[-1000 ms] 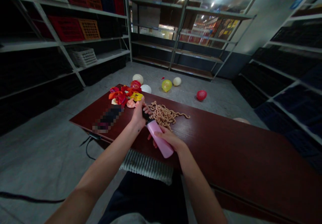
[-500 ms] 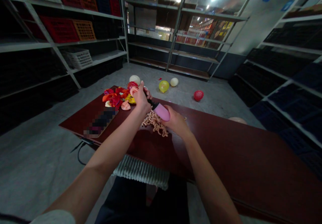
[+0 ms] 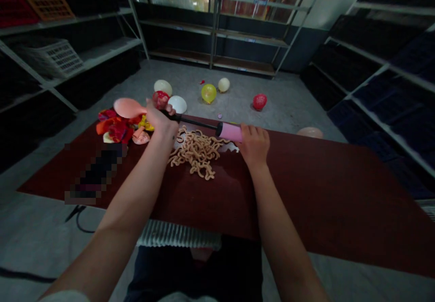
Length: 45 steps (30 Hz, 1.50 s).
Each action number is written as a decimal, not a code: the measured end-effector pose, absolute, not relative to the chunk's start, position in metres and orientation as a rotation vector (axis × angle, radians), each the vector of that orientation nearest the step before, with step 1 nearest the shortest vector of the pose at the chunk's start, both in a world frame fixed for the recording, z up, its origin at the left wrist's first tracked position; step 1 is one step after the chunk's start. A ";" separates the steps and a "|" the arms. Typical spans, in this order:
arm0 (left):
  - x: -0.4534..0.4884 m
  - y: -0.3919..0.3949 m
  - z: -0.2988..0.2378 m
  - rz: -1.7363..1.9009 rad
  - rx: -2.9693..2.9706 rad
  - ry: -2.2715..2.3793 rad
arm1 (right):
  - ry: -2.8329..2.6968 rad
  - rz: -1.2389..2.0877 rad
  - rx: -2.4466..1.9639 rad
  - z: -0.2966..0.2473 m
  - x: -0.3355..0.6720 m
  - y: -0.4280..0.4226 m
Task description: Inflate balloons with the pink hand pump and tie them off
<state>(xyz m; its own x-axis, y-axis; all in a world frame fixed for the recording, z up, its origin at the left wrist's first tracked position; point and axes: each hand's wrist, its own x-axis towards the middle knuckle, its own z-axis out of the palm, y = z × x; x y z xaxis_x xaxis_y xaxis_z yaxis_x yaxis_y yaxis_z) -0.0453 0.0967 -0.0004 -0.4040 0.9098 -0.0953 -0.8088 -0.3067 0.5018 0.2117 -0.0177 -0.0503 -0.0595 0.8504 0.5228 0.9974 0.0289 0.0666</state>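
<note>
My left hand [image 3: 159,117] is closed round the black nozzle end of a hand pump, pinching the neck of a peach balloon [image 3: 128,107] that swells out to the left. My right hand [image 3: 254,144] grips the pump's pink barrel [image 3: 230,131], drawn out to the right so the black rod [image 3: 197,122] shows between my hands. Both hands hover above a dark red table [image 3: 326,202]. Under the pump lies a tangle of peach rubber bands [image 3: 197,151].
A heap of flat red, orange and yellow balloons [image 3: 117,127] lies at the table's far left. A blurred dark object [image 3: 91,175] rests near the left front edge. Several inflated balloons [image 3: 208,93] sit on the floor beyond. Metal shelving lines both sides.
My right hand has pulled the pink barrel out to the right, exposing the rod. The peach balloon has grown at the nozzle. The view has tilted downward.
</note>
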 end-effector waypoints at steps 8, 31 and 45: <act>-0.059 0.079 0.020 1.926 0.287 0.574 | -1.882 -0.655 -1.871 -0.050 0.206 -0.020; -0.021 0.052 -0.015 1.641 0.698 0.434 | -2.014 -0.514 -1.838 -0.040 0.142 -0.048; -0.029 0.056 0.012 1.878 0.336 0.629 | -2.059 -0.585 -1.839 -0.043 0.151 -0.033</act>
